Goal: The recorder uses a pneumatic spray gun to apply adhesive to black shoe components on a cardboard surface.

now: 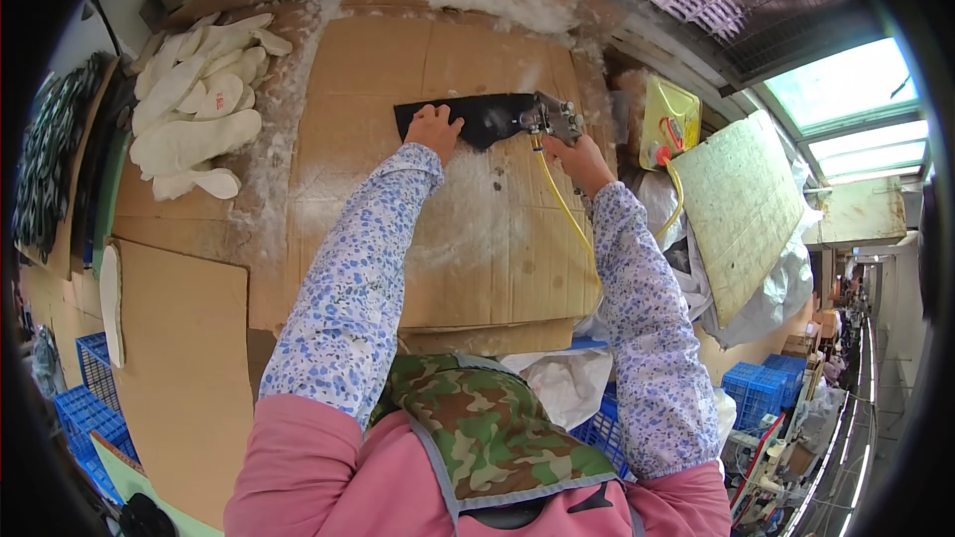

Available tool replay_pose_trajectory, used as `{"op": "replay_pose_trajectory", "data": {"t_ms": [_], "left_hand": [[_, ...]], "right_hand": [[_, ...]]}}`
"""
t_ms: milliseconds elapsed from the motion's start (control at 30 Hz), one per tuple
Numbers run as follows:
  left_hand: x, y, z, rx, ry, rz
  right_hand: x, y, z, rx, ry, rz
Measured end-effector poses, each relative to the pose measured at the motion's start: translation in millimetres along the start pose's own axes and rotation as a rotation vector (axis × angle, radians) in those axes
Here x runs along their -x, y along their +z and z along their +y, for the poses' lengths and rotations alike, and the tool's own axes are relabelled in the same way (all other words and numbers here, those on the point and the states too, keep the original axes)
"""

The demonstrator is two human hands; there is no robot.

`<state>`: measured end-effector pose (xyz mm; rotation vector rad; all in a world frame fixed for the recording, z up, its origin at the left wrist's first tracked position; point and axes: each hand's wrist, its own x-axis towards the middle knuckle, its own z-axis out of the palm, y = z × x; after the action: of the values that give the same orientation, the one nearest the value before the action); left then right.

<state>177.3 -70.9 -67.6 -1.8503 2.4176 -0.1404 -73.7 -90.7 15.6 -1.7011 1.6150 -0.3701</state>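
My left hand has its fingers bent over a flat black piece that looks like fabric or thin sheet, gripping it close to its left end. The piece lies lengthwise across the cardboard, its right end beside a metal spray gun. My right hand is closed around the gun's handle from below. From the gun a thin yellow hose runs down over the cardboard's right side. The gun's nozzle faces the black piece; any spray is too faint to make out.
A pile of white insoles lies at the far left of the cardboard-covered table. Dark pieces are heaped beyond it. On the right stand a yellow can and a leaning stained board. Blue crates stand lower right.
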Motion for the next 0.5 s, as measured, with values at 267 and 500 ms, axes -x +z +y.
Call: {"op": "replay_pose_trajectory", "data": {"t_ms": [267,500], "left_hand": [[1.3,1.5,-0.4,0.019,-0.005,0.008],[1.5,-1.0,-0.6,-0.004,0.003,-0.006]], "right_hand": [[4.0,0.6,-4.7,0.036,0.045,0.013],[0.8,3.7,1.2,0.002,-0.016,0.034]]}}
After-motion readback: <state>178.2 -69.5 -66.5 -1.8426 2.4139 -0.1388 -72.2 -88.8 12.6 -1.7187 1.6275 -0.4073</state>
